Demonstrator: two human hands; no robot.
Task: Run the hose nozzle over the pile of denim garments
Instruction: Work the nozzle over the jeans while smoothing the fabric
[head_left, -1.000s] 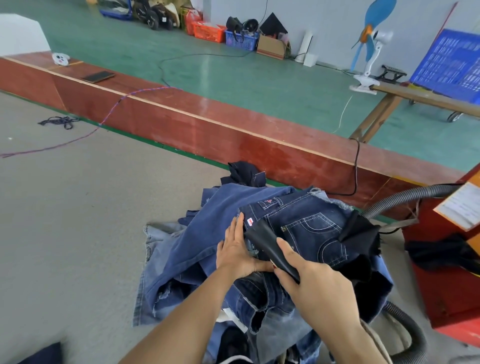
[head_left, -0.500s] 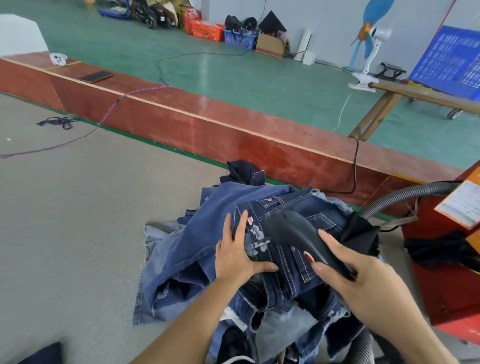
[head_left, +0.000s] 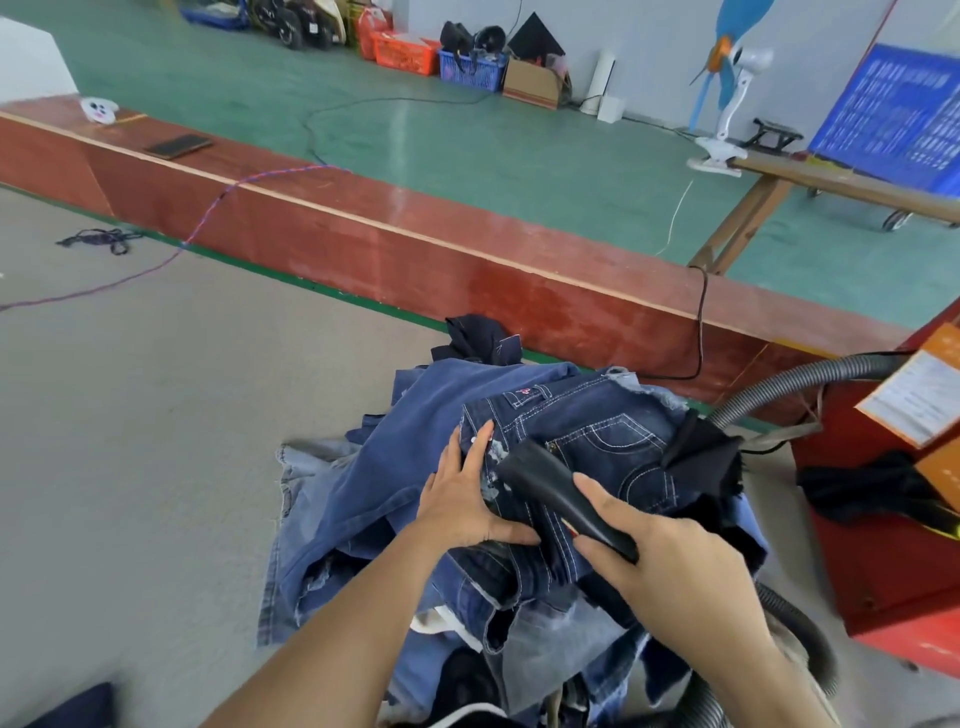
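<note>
The denim pile (head_left: 467, 509) runs from mid blue through dark indigo to pale washed blue at its near and left edges. The top jeans (head_left: 597, 431) are dark blue with white contrast stitching, whitish worn patches and a small pink mark at the waistband. A black cloth (head_left: 701, 462) lies on the pile's right side. The nozzle (head_left: 561, 493) is black with a small red spot; the hose (head_left: 779, 395) is grey and ribbed. The table (head_left: 156, 415) is grey-beige, with a green strip and red-brown board (head_left: 467, 270) along its far edge. The floor (head_left: 467, 140) beyond is green. The machine (head_left: 893, 561) at right is red with an orange label.
</note>
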